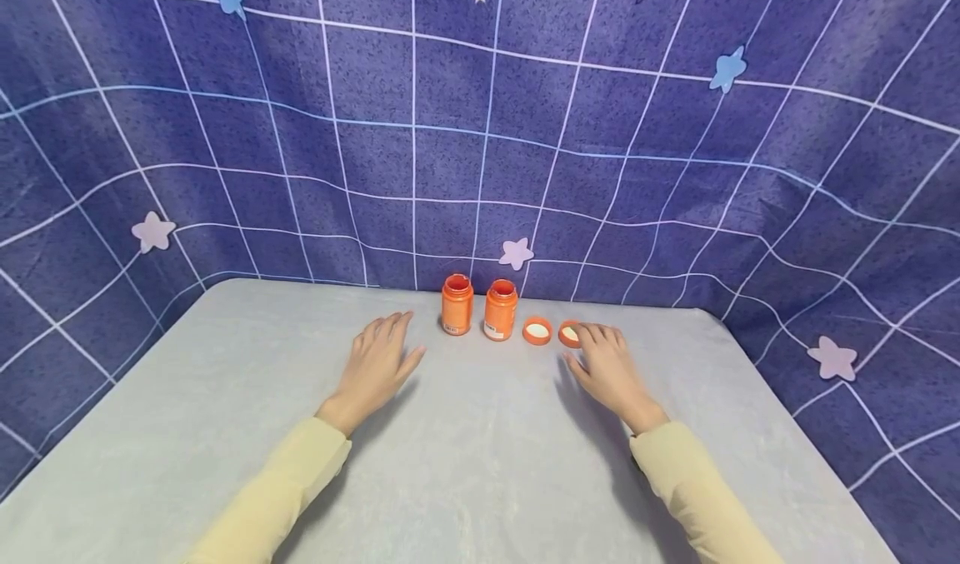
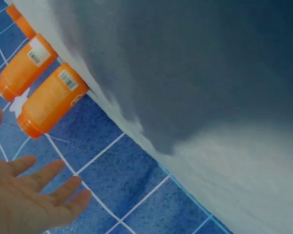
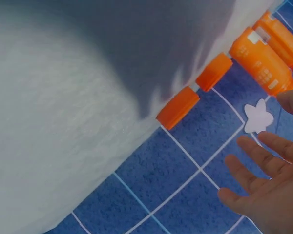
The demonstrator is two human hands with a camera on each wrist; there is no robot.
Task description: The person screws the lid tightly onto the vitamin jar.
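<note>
Two orange bottles stand upright and uncapped near the back of the table, the left bottle (image 1: pixel 457 307) beside the right bottle (image 1: pixel 500 312). To their right lie two orange lids with pale insides up, a nearer-to-bottles lid (image 1: pixel 537 331) and an outer lid (image 1: pixel 569 336). My left hand (image 1: pixel 377 361), fingers loosely spread, hovers left of the bottles and holds nothing. My right hand (image 1: pixel 609 369) is over the table by the outer lid, its fingertips overlapping that lid in the head view. Its fingers (image 3: pixel 261 156) are spread with nothing between them in the right wrist view.
A grey cloth-covered table (image 1: pixel 480 464) carries the bottles and lids. Close behind it hangs a blue curtain (image 1: pixel 450 164) with white grid lines and star shapes, which also runs along both sides.
</note>
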